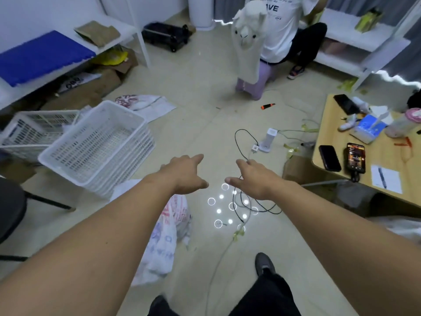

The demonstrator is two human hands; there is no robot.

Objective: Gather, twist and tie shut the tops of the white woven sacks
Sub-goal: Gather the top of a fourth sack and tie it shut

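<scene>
White woven sack (164, 245) near nested plastic crates (128, 164)

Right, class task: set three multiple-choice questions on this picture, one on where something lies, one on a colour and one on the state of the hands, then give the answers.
1. Where does the printed white sack nearest the hands lie?
A) on a sofa
B) on the floor
C) hanging from a hook

2. What colour is the big mat at the far left?
A) blue
B) red
C) green

3. How are the left hand and right hand?
A) both gripping the sack
B) both open, holding nothing
C) one holding scissors

Answers: 1 B, it rests directly on the floor; 2 A, its surface is plainly blue; 3 B, the fingers are spread with nothing in them.
</scene>
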